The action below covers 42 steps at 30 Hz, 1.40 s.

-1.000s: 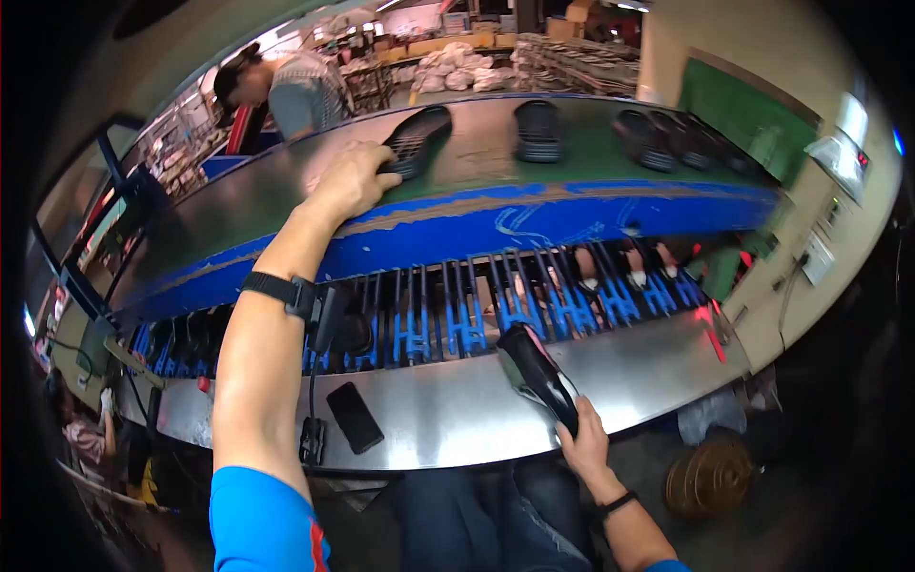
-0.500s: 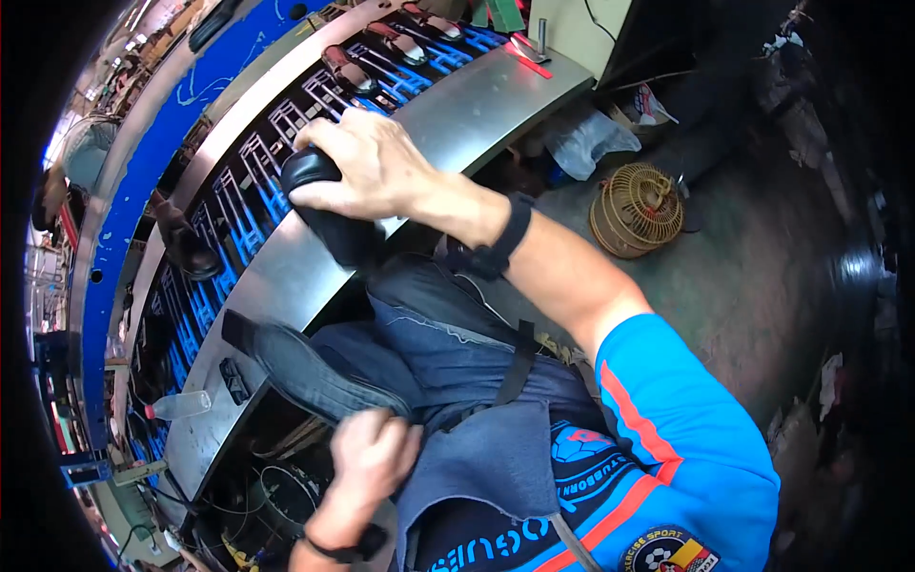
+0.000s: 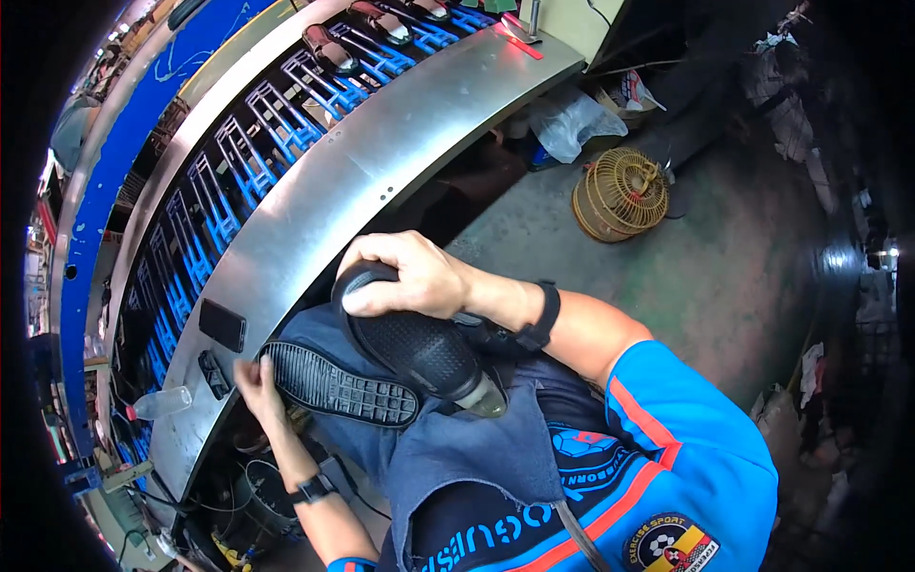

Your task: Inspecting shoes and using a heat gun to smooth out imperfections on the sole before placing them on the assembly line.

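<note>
Black shoe upper [image 3: 419, 348] is over the person's lap, slanting down toward the apron [image 3: 477, 467], in the grip of the right hand [image 3: 416, 276]; its fingers curl over the padded rim at one end and the thumb presses there. Small dimples cover its dark surface, and the rounded lower end is a dull grey-green. Just beside it lies a black sole [image 3: 348, 389], long and shallow like a tray, with close ribs at one end and square hollows at the other inside a raised edge. The left hand [image 3: 255, 386] pinches its ribbed end between thumb and bent fingers.

Apron and trousers are blue cloth. Nearby, the smooth metal bench [image 3: 315, 195] curves past with a flat dark phone [image 3: 222, 326] on it and a clear plastic bottle [image 3: 164, 403] on its side; I cannot tell whether the bottle holds liquid. Beyond the bench edge, thin blue bars form a rack [image 3: 250, 172], with brown-and-white shoes [image 3: 329, 48] at its far end. On the floor sit a domed, barred cage [image 3: 621, 195], contents unclear, and a crumpled translucent bag [image 3: 575, 124].
</note>
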Tool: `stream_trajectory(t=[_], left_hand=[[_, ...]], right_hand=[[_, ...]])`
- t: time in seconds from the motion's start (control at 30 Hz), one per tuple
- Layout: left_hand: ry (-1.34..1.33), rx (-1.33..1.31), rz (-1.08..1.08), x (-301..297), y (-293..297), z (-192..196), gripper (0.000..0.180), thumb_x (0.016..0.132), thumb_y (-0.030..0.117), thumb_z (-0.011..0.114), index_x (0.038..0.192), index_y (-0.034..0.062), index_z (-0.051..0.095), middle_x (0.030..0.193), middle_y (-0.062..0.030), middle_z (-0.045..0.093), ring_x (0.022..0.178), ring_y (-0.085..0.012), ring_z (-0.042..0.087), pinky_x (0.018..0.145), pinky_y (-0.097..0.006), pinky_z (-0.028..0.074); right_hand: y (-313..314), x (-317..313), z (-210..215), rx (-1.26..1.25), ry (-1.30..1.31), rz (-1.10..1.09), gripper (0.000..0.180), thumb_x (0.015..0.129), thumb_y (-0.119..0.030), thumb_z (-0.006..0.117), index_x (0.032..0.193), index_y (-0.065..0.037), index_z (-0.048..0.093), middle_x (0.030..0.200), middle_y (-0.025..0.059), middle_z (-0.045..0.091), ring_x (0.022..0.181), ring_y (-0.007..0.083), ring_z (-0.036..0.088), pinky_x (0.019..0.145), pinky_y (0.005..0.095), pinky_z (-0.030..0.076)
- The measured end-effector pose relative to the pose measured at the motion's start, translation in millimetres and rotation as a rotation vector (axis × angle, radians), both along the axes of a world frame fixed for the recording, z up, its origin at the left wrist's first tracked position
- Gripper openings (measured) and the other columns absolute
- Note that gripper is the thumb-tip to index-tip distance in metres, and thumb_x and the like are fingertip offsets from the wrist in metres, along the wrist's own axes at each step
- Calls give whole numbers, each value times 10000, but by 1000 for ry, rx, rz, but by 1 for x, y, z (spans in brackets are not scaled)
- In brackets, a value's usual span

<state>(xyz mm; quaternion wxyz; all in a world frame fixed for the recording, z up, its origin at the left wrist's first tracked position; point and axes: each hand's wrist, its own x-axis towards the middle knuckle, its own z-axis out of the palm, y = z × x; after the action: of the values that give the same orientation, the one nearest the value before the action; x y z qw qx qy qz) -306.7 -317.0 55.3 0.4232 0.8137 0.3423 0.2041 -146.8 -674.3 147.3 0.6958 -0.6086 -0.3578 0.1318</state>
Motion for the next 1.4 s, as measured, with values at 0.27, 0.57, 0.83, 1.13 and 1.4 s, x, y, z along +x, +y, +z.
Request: stream_trajectory(t=[0.27,0.57,0.83,1.13,1.4], left_hand=[[-465,-1180,-328,3,-23,32,585,967,304,567,1401,-77,476,1440,-260,508,1361,-364,479,1127,-489,397],[-479,-1246,-724,12,-84,119,684,1041,519,327,1422,-37,447,1399,-287,519,1350,-435,462,1091,-612,395],[-303,-722,-617,-10,-113,140,724,1025,554,344,1279,-86,567,1232,-262,618,1229,-400,565,1082,-498,425],[-521,-821,-753,16,-117,175,789,997,663,336,1200,-56,588,1187,-255,622,1178,-425,589,1097,-549,395],[-413,-851,-752,29,-148,162,774,1010,650,301,1163,-54,584,1113,-254,620,1123,-415,601,1047,-540,439]], right_hand=[[-38,-50,-74,194,1321,357,612,1032,-430,499,1433,31,455,1353,161,589,1188,225,618,1058,373,485],[-53,-48,-79,297,1220,279,587,1034,-465,496,1421,-24,476,1330,125,601,1188,203,610,1061,363,482],[-59,-49,-89,336,1192,253,653,1035,-507,458,1485,-39,386,1374,130,571,1221,214,595,1064,383,484],[-39,-45,-18,247,1060,670,663,1057,-498,375,1428,44,464,1343,180,601,1177,233,621,1050,379,483],[-38,-69,-4,-62,435,505,573,1057,-542,399,858,-20,528,796,14,505,804,127,458,779,320,423]])
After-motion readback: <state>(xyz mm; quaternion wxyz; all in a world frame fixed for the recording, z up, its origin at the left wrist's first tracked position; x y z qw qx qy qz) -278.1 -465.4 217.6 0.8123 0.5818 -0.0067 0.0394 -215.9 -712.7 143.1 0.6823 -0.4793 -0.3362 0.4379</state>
